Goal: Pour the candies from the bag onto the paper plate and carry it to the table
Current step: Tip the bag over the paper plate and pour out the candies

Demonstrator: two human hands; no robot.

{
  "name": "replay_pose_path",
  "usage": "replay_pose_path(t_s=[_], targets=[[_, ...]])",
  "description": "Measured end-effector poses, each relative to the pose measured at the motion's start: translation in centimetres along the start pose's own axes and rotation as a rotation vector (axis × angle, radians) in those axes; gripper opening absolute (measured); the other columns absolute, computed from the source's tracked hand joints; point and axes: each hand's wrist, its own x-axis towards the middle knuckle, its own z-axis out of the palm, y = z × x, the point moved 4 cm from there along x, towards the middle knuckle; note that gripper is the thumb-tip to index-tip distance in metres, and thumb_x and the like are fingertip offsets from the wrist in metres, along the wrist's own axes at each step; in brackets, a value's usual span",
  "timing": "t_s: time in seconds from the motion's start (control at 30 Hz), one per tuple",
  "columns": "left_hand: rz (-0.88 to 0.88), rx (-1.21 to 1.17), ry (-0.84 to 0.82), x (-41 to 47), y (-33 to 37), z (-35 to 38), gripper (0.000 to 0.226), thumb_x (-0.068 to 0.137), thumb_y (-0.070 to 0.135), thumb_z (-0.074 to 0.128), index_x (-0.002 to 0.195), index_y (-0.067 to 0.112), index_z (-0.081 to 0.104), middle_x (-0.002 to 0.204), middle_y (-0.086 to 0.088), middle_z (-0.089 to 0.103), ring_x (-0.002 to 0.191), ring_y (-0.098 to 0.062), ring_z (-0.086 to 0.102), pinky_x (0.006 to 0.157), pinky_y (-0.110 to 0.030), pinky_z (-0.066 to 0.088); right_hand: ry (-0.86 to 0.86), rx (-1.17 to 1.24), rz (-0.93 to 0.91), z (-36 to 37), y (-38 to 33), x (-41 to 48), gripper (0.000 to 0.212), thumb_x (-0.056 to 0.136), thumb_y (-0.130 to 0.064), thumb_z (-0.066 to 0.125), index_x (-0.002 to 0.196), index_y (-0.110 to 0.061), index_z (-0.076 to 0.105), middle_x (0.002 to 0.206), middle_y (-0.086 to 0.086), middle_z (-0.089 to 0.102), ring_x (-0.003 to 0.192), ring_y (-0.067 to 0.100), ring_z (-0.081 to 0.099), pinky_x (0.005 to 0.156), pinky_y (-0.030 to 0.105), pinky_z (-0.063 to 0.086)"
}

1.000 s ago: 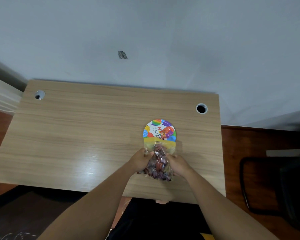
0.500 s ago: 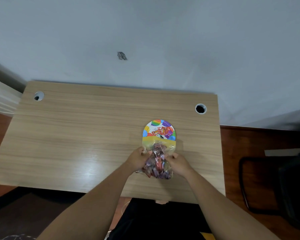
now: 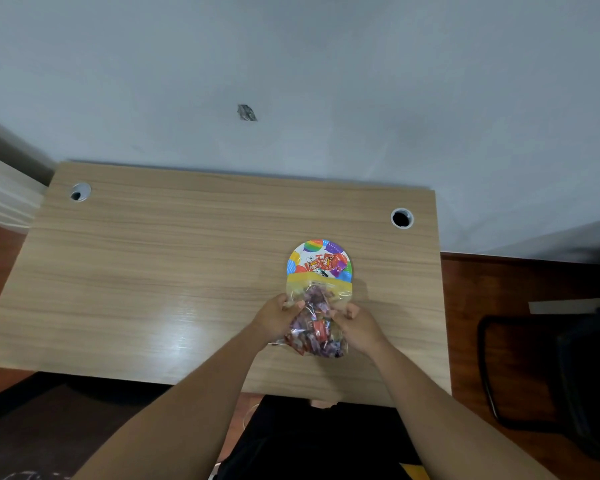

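Note:
A clear candy bag (image 3: 315,327) with a yellow top band lies tipped over the near edge of a colourful birthday paper plate (image 3: 303,251) on the wooden desk (image 3: 153,271). Several wrapped candies (image 3: 328,264) in red and purple lie on the plate. My left hand (image 3: 274,318) grips the bag's left side and my right hand (image 3: 357,325) grips its right side. Many candies remain inside the bag. The bag's mouth covers the plate's near part.
The desk has two round cable holes, one at the far left (image 3: 80,192) and one at the far right (image 3: 401,218). A pale wall stands behind it. A dark chair (image 3: 548,368) sits on the reddish floor to the right.
More candies have slid out of the bag onto the plate. Both hands keep their hold and have shifted slightly.

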Motion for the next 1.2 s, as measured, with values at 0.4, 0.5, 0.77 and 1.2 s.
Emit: replay_pose_path(t_s=[0.4,0.5,0.77,1.2], targets=[[-0.006,-0.051,0.004,-0.1,0.1,0.0,0.026,0.106,0.027,0.067,0.111,0.002,0.073,0.078,-0.01,0.073,0.045,0.002,0.063,0.049,-0.012,0.048,0.002,-0.029,0.029,0.0,0.7,0.7,0.028,0.105,-0.028,0.064,0.112,-0.004,0.076,0.11,0.022,0.079,0.076,0.019,0.064,0.065,0.03,0.044],[-0.013,-0.09,0.006,-0.2,0.0,-0.1,0.033,0.106,0.028,0.066,0.122,-0.001,0.071,0.085,-0.012,0.076,0.055,-0.008,0.066,0.054,-0.017,0.053,-0.009,-0.028,0.036,-0.1,0.6,0.8,0.025,0.105,-0.027,0.062,0.113,-0.011,0.079,0.112,0.016,0.081,0.079,0.018,0.068,0.06,0.026,0.048],[-0.014,-0.124,-0.03,-0.2,-0.1,-0.2,0.034,0.106,0.029,0.067,0.128,0.004,0.068,0.088,-0.017,0.078,0.062,-0.014,0.07,0.058,-0.022,0.057,-0.021,-0.016,0.063,-0.2,0.5,0.7,0.023,0.105,-0.03,0.066,0.112,-0.01,0.075,0.1,0.01,0.078,0.071,0.017,0.064,0.058,0.025,0.046],[-0.053,-0.259,-0.016,-0.1,-0.2,-0.2,0.031,0.101,0.018,0.074,0.126,-0.001,0.069,0.1,-0.024,0.081,0.072,-0.026,0.075,0.059,-0.029,0.065,-0.034,0.039,0.061,0.5,1.1,1.0,0.046,0.098,-0.044,0.072,0.118,-0.002,0.067,0.117,0.02,0.078,0.096,0.027,0.076,0.078,0.036,0.053]])
